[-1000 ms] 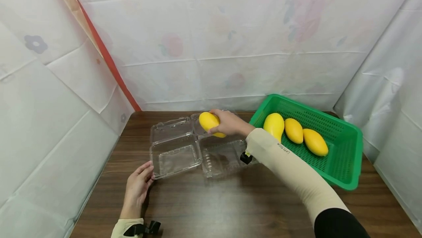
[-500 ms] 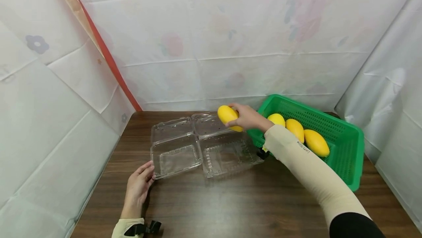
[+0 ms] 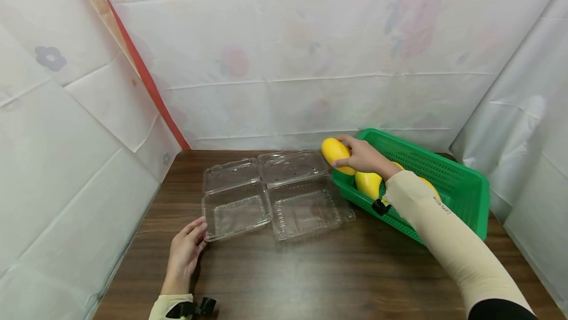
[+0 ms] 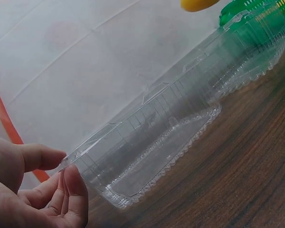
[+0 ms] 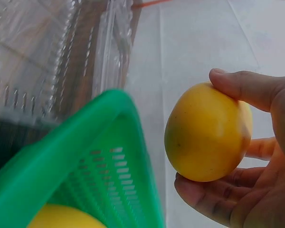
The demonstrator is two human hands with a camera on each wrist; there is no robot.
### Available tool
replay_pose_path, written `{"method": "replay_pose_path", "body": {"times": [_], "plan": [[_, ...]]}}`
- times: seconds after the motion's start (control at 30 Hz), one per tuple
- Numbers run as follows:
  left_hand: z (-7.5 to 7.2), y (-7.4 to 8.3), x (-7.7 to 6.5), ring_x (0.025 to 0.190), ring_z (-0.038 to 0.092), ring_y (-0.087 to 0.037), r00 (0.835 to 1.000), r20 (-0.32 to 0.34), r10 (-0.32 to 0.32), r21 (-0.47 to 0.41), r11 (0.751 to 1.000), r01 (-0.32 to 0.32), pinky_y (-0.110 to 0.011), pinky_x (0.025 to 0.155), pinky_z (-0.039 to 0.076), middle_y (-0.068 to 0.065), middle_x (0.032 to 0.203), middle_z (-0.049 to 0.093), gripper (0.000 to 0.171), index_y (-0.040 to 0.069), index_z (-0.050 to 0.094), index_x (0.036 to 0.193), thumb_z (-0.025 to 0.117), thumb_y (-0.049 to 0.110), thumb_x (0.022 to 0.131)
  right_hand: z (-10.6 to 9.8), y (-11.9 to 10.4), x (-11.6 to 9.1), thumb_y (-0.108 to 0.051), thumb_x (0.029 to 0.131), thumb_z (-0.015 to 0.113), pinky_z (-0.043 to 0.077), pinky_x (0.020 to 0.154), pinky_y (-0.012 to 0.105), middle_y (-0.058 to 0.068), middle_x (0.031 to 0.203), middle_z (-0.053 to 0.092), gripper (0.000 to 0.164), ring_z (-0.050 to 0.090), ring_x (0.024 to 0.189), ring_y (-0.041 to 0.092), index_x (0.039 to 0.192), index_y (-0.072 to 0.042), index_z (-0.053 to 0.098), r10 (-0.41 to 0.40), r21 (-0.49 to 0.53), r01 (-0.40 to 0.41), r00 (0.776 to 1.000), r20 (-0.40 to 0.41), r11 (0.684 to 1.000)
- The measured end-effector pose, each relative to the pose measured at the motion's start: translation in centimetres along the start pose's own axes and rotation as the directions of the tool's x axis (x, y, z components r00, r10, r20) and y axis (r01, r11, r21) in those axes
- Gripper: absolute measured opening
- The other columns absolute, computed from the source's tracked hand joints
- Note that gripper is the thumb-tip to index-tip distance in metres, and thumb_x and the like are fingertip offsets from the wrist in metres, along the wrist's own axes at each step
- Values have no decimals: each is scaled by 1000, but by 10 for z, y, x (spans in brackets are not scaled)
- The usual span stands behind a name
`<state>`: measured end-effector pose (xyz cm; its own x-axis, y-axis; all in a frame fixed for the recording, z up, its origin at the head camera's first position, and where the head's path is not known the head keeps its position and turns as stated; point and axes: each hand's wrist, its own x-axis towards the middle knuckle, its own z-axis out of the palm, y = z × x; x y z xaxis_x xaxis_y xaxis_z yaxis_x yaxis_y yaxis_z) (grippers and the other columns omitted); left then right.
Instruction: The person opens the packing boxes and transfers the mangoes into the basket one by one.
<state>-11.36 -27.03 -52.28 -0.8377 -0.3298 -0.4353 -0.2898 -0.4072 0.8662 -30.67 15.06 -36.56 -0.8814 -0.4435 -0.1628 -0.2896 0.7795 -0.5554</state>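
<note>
A yellow mango (image 3: 336,154) is gripped by my right hand (image 3: 366,156), thumb on one side and fingers on the other. It hangs over the left end of the green plastic basket (image 3: 477,177). More mangoes, one of them a yellow mango (image 3: 368,183), lie inside that basket, partly hidden by my forearm. My left hand (image 3: 187,248) pinches the near left corner of a clear plastic clamshell box (image 3: 237,211); the left wrist view shows thumb and fingertips on its rim (image 4: 69,159). The box lies with its lid (image 3: 231,176) folded back.
A second clear clamshell box (image 3: 306,209), its lid (image 3: 293,168) also laid back, stands between the first box and the basket. White patterned sheeting (image 3: 284,88) rises behind and beside the brown wooden table (image 3: 284,280).
My right hand has carried the mango rightward, from above the second clamshell box to the basket's left end. The left hand has stayed at the box corner.
</note>
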Motion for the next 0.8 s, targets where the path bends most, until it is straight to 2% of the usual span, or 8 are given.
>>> {"method": "replay_pose_path", "body": {"times": [0.3,0.43,0.63,0.8], "plan": [[1,0,-1,75,54,-4,1000,12,5,-10,1000,-5,-16,69,50,11,90,56,14,26,69,97,61,14,96,-14,19,-17,-39,89,69,56,69,36,26,125,55,80,64,94,30,151,-8,27,54,-52,-54,999,-6,997],[4,-1,-1,75,54,-4,1000,11,-1,-17,1000,1,-16,68,50,11,90,55,14,25,69,97,61,14,97,-19,28,-27,-40,90,68,56,71,38,29,128,52,82,63,98,33,151,-4,26,68,-60,-68,998,-1,996],[6,-1,4,75,54,-4,1000,9,-7,-15,1000,7,-17,69,51,11,90,55,12,20,68,106,62,16,96,-25,41,-38,-41,90,68,55,75,41,30,133,50,83,61,104,35,151,-4,25,98,-88,-98,995,0,991],[6,-1,5,75,54,-3,1000,23,1,-3,1000,-1,-16,70,51,12,89,55,12,22,67,105,61,15,97,-28,47,-42,-42,90,67,54,77,43,30,130,53,83,60,105,36,150,-2,26,90,-104,-90,996,-8,991]]}}
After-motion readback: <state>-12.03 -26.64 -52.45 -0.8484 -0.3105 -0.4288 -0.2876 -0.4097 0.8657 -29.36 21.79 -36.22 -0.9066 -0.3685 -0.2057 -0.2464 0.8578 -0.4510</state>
